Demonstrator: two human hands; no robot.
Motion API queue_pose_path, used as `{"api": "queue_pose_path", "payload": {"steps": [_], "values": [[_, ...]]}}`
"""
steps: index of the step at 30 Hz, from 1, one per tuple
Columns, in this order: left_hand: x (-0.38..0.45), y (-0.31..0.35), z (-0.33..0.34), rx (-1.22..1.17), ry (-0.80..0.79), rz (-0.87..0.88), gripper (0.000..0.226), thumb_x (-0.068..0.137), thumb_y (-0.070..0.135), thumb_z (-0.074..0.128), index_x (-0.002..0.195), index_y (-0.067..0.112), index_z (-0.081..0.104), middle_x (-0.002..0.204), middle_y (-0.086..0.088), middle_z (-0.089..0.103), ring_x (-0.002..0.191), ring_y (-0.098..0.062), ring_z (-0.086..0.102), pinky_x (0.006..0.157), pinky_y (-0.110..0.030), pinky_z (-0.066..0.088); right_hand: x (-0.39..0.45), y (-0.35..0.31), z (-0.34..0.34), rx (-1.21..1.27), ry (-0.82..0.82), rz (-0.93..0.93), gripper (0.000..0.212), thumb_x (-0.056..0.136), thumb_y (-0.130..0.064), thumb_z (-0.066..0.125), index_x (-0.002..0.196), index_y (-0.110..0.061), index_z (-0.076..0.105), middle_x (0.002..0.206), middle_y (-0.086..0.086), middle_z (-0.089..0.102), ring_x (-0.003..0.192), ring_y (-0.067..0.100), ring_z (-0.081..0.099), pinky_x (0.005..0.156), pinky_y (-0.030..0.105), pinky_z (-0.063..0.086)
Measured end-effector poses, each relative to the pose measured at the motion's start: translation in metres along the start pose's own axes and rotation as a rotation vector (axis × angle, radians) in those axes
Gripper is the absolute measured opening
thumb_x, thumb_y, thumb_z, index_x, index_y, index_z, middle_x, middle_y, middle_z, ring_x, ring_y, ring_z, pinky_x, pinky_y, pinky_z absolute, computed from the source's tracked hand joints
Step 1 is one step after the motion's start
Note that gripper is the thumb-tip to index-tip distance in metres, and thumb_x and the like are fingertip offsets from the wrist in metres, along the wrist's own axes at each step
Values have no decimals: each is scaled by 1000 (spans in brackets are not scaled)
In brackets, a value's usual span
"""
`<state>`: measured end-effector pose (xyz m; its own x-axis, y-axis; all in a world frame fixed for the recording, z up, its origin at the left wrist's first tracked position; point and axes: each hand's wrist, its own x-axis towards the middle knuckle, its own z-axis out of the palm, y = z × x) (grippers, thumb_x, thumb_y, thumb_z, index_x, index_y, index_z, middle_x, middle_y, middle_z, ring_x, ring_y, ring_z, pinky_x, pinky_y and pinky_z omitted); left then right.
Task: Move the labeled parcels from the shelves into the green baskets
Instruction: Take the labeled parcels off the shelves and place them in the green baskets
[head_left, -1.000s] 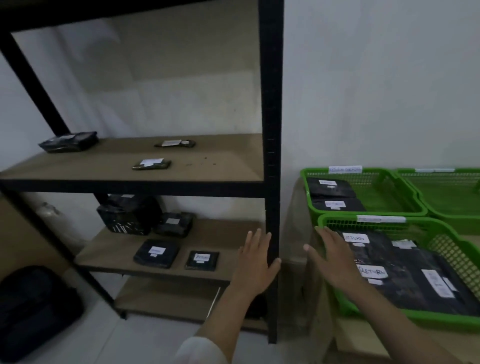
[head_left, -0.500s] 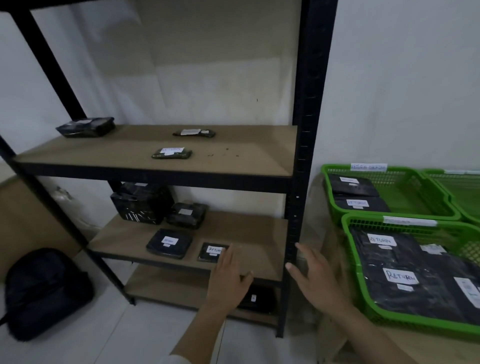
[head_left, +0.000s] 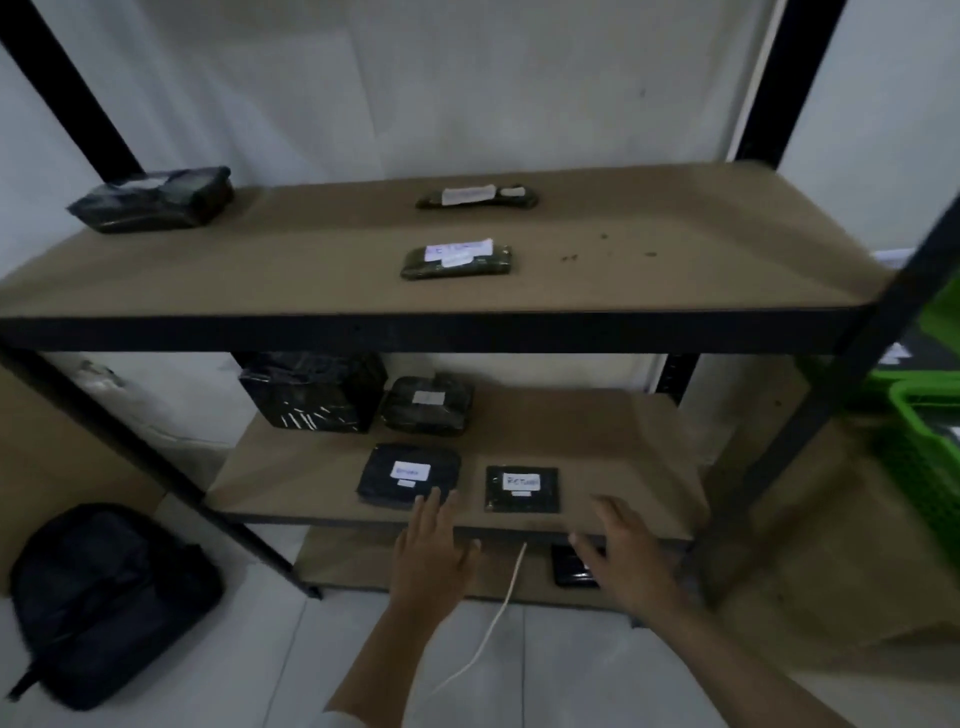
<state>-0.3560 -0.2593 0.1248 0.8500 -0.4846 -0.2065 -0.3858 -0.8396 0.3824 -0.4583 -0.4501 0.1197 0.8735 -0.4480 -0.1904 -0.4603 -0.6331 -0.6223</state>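
Both hands are spread with straight fingers and hold nothing: the left hand (head_left: 434, 551) is over the front edge of the middle shelf (head_left: 597, 441), its fingertips at the near edge of a black parcel (head_left: 409, 475), and the right hand (head_left: 626, 545) is near the same edge, further right. A second parcel marked "RETURN" (head_left: 522, 489) lies between them near the front edge. The green baskets (head_left: 930, 452) stand at the right, outside the rack.

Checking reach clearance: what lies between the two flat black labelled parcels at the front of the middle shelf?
In the head view, only bare brown shelf board separates the left flat parcel from the right flat parcel.
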Motion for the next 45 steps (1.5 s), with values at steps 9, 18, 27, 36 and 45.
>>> {"api": "queue_pose_path", "payload": {"steps": [9, 18, 27, 36, 45], "values": [[75, -103, -18, 73, -85, 87, 72, 95, 43, 40, 148, 20, -2, 158, -1, -6, 145, -20, -10, 120, -38, 6, 65, -65, 90, -52, 50, 50, 61, 83, -38, 55, 133, -5, 46, 139, 20, 44, 130, 35, 41, 109, 40, 33], [144, -179, 27, 164, -71, 130, 74, 88, 58, 20, 141, 8, 33, 146, -16, 37, 135, -35, 36, 104, -55, 31, 137, -68, 165, -190, -49, 31, 62, 92, -42, 46, 144, -13, 27, 154, 10, 21, 142, 24, 21, 115, 34, 20], [186, -213, 66, -92, -8, -48, 78, 91, 57, 23, 147, 5, 5, 157, -12, 5, 145, -27, 9, 117, -36, 16, 189, -64, 229, -12, -106, 123, 69, 93, -43, 44, 148, -18, 12, 151, 6, 24, 134, 29, 35, 106, 42, 37], [181, -200, 59, -444, 160, -151, 52, 92, 7, 48, 141, 1, 31, 139, -18, 43, 124, -32, 44, 103, -35, 34, 184, -81, 229, 506, 102, 245, 50, 89, -8, 56, 134, -20, 37, 115, -7, 41, 110, 9, 43, 95, 21, 33], [115, -154, 0, -507, 225, -116, 53, 93, 16, 47, 143, 12, 30, 141, -16, 38, 125, -33, 41, 100, -44, 41, 113, -103, 152, 619, 87, 235, 56, 94, -15, 50, 143, -23, 24, 126, -2, 49, 124, 17, 45, 96, 24, 35]]}}
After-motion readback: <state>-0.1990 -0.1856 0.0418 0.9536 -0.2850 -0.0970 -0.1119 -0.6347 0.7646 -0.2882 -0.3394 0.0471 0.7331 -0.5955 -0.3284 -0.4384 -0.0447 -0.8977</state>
